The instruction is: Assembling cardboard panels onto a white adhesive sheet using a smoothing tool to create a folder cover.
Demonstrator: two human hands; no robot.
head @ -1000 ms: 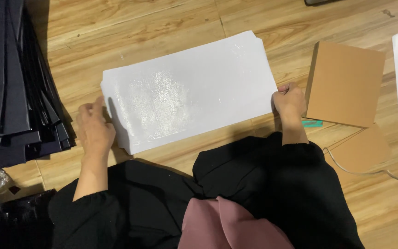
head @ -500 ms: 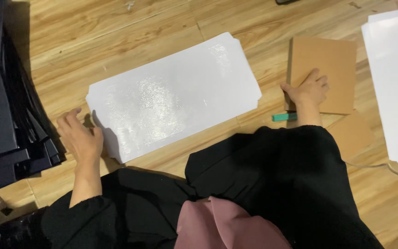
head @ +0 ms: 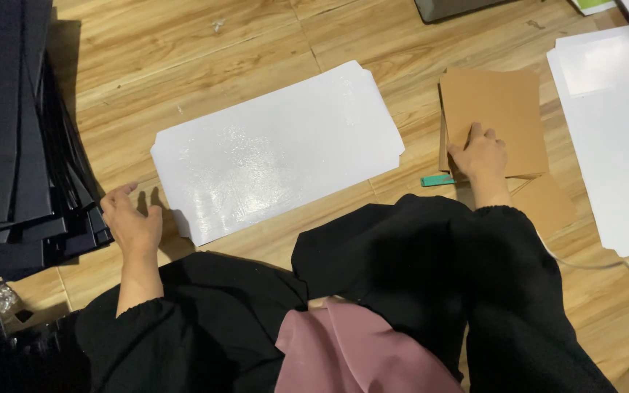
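- Head view: the white sheet (head: 278,149) lies flat and glossy on the wooden floor (head: 183,65), right between the two hands and touching neither.
- The left hand (head: 132,222) rests palm down on the floor just beside the sheet's near left corner, fingers spread, holding nothing.
- Just past that hand, a stack of dark folded boards (head: 16,138) fills the left edge.
- The right hand (head: 480,154) is well off to the sheet's right, fingers pressed on the near edge of a stack of brown cards (head: 496,109); whether it grips a card I cannot tell.
- A small teal marker (head: 437,180) lies on the floor just beside that hand, towards the sheet.
- More white sheets (head: 613,145) lie at the far right, apart from both hands.
- Black sleeves and a pink cloth (head: 358,349) fill the bottom.
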